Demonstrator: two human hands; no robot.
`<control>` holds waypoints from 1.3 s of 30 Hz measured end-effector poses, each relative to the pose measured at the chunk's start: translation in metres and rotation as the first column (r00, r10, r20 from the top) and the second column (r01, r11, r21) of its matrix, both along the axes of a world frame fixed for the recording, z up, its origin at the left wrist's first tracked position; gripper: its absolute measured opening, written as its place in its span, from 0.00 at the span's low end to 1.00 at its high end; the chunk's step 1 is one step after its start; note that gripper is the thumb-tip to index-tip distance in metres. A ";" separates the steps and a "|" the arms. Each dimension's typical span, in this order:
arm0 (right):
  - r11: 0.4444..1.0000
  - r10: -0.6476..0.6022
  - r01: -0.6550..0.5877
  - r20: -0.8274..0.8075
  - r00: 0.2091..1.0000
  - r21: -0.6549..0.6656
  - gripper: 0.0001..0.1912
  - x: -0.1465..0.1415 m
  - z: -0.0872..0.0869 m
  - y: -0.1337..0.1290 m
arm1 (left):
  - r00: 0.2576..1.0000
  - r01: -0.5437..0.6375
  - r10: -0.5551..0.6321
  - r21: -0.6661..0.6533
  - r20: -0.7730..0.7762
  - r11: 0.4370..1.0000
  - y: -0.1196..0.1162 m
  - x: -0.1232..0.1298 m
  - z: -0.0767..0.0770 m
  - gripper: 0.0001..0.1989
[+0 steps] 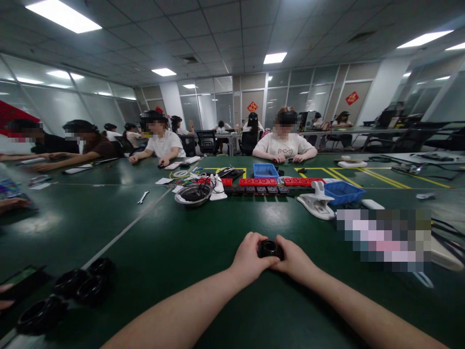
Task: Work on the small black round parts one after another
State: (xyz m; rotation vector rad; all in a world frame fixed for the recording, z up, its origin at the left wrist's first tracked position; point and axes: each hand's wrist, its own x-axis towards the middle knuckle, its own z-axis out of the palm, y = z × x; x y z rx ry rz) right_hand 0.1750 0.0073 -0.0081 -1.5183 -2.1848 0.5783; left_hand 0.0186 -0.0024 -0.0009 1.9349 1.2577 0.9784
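Both of my hands meet in front of me, around a black round part with a ring-shaped opening on top. My left hand grips it from the left, thumb along the near side. From the other side my right hand closes on it, and the two thumbs come close together. The part is at or just above the green tabletop; I cannot tell whether it touches. Its lower portion is covered by my fingers.
Several similar black ring-shaped parts lie at the lower left. Ahead are a metal bowl, red socket strips, a blue tray and a white clamp base. A wrench lies left. People sit across the table.
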 end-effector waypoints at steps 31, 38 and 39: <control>0.899 0.389 -0.418 -0.200 0.899 -0.129 0.15 0.020 0.025 0.003 | 0.968 0.250 -0.249 0.020 -0.038 0.968 -0.002 -0.010 0.014 0.19; 0.901 0.365 -0.403 -0.223 0.904 -0.158 0.14 0.018 0.026 0.003 | 0.971 0.236 -0.235 0.028 -0.044 0.971 -0.002 -0.010 0.013 0.16; 0.903 0.355 -0.396 -0.229 0.906 -0.169 0.14 0.018 0.026 0.002 | 0.973 0.229 -0.227 0.024 -0.043 0.973 -0.001 -0.010 0.012 0.16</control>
